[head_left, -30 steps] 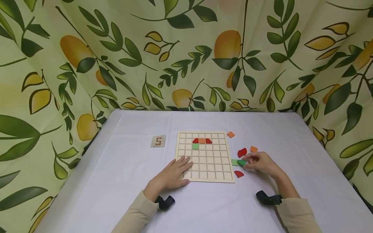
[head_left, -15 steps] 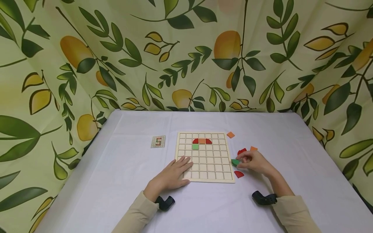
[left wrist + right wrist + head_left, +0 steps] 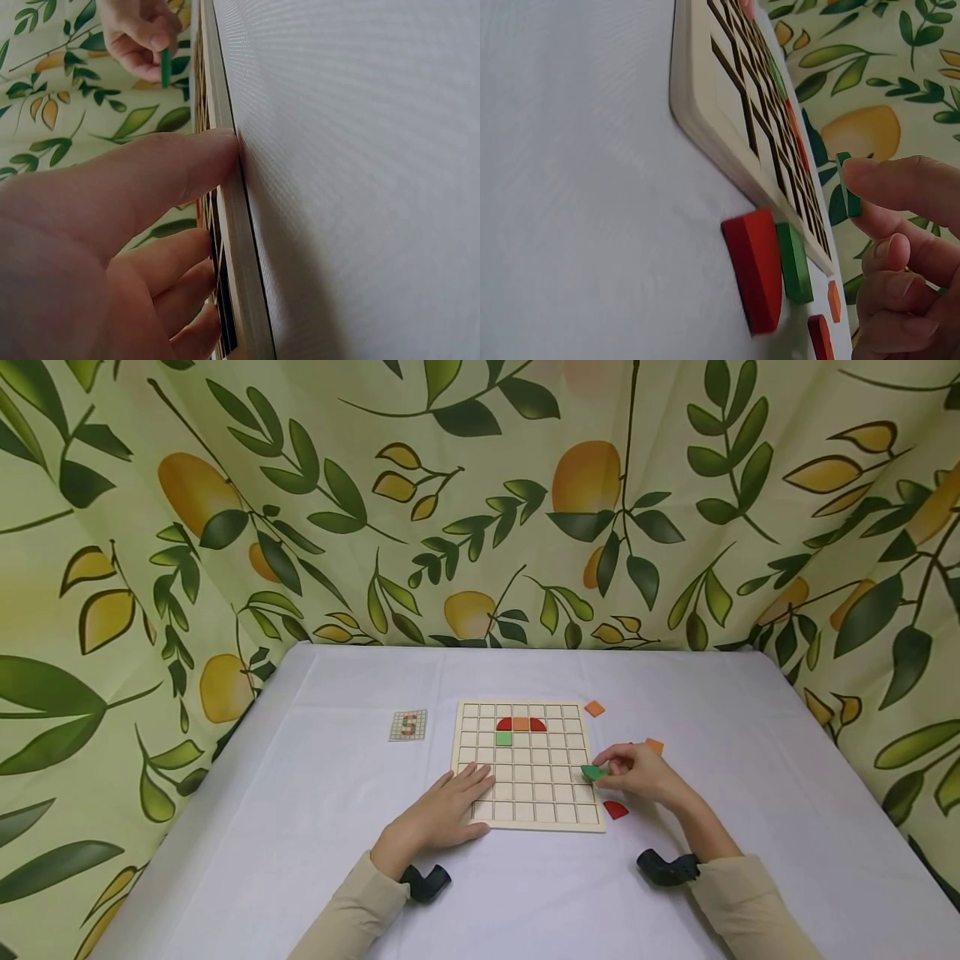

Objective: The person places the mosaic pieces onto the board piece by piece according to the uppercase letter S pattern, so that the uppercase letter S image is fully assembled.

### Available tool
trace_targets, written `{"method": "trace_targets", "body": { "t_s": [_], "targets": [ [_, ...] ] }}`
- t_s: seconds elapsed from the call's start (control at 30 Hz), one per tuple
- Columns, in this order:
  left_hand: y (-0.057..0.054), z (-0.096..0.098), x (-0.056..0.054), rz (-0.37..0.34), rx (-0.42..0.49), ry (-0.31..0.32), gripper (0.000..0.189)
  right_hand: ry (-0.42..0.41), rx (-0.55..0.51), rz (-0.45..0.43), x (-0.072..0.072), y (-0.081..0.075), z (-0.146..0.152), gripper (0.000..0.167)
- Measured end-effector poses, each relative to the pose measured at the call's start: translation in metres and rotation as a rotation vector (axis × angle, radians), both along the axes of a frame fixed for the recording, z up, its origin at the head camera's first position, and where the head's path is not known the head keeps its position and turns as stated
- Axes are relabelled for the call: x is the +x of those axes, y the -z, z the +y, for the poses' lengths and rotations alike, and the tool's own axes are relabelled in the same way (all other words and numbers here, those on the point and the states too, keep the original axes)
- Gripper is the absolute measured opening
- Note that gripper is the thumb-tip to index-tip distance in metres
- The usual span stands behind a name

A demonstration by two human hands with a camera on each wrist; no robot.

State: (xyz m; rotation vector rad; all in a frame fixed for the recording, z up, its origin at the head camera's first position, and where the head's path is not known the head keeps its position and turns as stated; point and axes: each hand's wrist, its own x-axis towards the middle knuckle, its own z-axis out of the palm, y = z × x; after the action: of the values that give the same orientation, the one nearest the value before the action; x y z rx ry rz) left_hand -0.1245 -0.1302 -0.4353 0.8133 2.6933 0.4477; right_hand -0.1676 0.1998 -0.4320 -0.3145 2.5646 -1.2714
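Note:
A square wooden grid board [image 3: 543,789] lies on the table. Two red quarter-round tiles flank an orange square tile [image 3: 521,724] in one of its upper rows, with a light green square tile [image 3: 503,739] below the left red one. My left hand [image 3: 442,810] rests on the board's lower left, fingers spread; in the left wrist view its thumb [image 3: 187,161] touches the board's edge. Between thumb and fingertips, my right hand [image 3: 645,774] pinches a dark green quarter-round tile [image 3: 592,772] raised over the board's right edge. The right wrist view shows this green tile [image 3: 847,186] apart from the board.
Right of the board lie a red quarter-round tile [image 3: 616,810] and orange squares, one [image 3: 594,708] near the far corner, another [image 3: 655,747] behind my right hand. A green tile [image 3: 795,262] shows in the right wrist view. A small pattern card [image 3: 408,725] lies left of the board.
My right hand has moved left with the dark green tile, from above the loose tiles to the board's right edge. The left hand has stayed in place.

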Motion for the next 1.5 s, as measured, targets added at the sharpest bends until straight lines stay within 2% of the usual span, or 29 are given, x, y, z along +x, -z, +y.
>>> {"method": "trace_targets", "body": {
  "t_s": [0.57,0.93,1.5],
  "targets": [
    [0.002,0.0,-0.001,0.005,0.003,0.001,0.068,-0.022,-0.035,0.013,-0.01,-0.002,-0.024,0.028],
    [0.001,0.0,0.001,0.002,-0.001,0.0,0.068,0.001,-0.055,0.03,-0.01,0.001,-0.04,0.028],
    [-0.001,0.0,0.001,0.012,0.002,0.001,0.068,0.053,-0.096,-0.006,-0.012,0.001,-0.06,0.028]
  ]
}}
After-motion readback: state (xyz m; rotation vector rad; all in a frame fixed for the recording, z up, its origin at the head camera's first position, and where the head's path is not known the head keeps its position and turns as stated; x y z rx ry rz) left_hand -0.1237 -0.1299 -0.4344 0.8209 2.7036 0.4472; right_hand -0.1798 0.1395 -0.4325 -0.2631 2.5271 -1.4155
